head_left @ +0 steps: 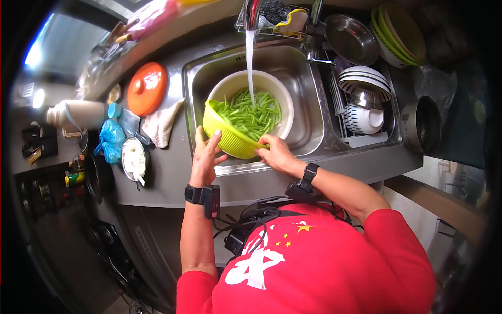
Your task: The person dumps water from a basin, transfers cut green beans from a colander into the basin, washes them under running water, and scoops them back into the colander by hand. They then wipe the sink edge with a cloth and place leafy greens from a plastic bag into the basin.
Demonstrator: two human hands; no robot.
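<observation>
A lime-green colander [234, 141] is tilted over a pale basin [286, 107] inside the steel sink [309, 99]. Cut green beans [253, 112] lie in the colander and spread towards the basin. My right hand [277, 153] pinches the colander's rim at its near right side. At the left side, my left hand [206, 154] steadies the colander's outer wall with fingers partly spread; some fingertips are hidden against it. From the faucet [252, 15], a stream of water [250, 60] falls onto the beans.
Right of the sink, a dish rack [366, 140] holds stacked bowls [364, 83], with a metal pan [350, 37] behind. To the left are an orange lid [147, 89], a cloth [163, 123], a blue plastic bag [111, 138] and a pot of white food [134, 157].
</observation>
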